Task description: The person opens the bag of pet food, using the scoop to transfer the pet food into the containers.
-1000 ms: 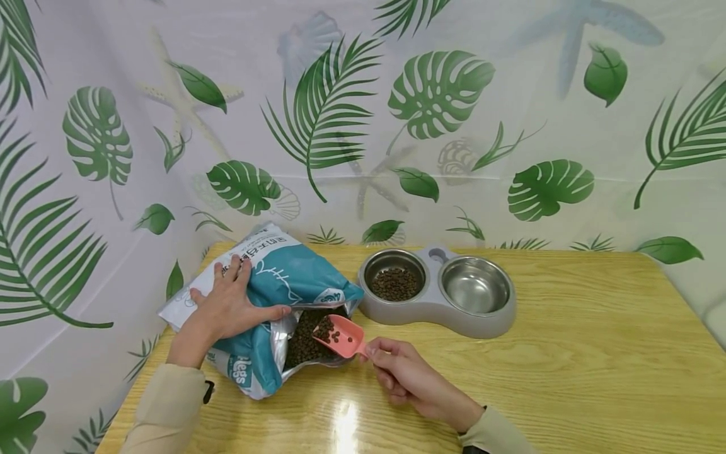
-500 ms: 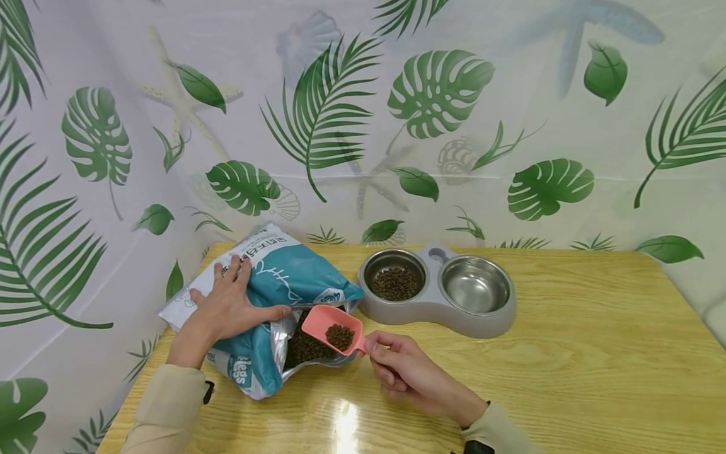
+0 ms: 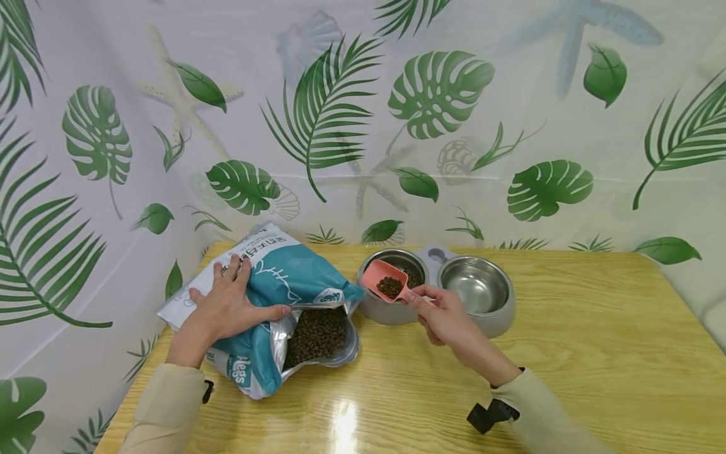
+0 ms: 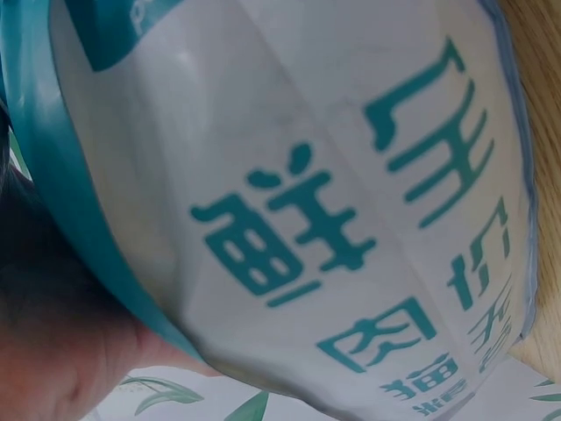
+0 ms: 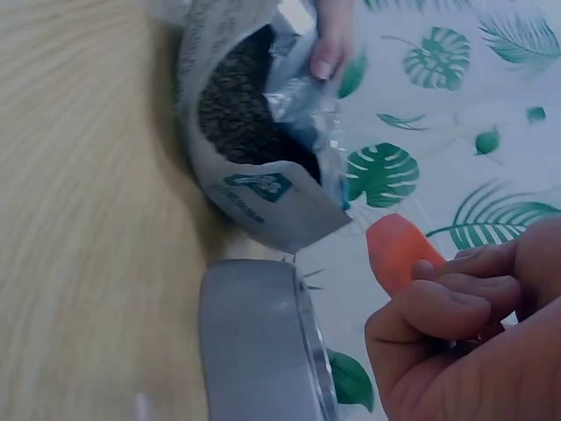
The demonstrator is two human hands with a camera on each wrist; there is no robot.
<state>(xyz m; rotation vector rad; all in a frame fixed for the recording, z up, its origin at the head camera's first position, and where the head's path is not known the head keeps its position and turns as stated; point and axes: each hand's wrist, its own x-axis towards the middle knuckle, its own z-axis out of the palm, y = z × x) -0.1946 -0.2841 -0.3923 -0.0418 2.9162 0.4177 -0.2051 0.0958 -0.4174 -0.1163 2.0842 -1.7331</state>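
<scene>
My right hand point(image 3: 450, 321) grips the handle of a pink scoop point(image 3: 371, 275), which carries a small heap of brown kibble point(image 3: 389, 287). In the head view the scoop hangs over the left bowl point(image 3: 391, 313) of a grey double feeder, hiding part of that bowl. With fingers spread, my left hand point(image 3: 227, 306) rests on a teal and white pet food bag point(image 3: 306, 271) lying on its side. Kibble point(image 3: 317, 334) shows in the bag's open mouth, which faces the feeder. The right wrist view shows the scoop point(image 5: 399, 254) raised above the feeder's side point(image 5: 254, 342).
The feeder's right steel bowl point(image 3: 476, 287) holds no kibble. Bag and feeder stand close together on a wooden table point(image 3: 595, 340). Behind the table hangs a leaf-patterned sheet point(image 3: 351, 126).
My right hand has lifted the scoop with kibble out of the bag's mouth and carried it right and back, over the left bowl. The left hand and bag have stayed put.
</scene>
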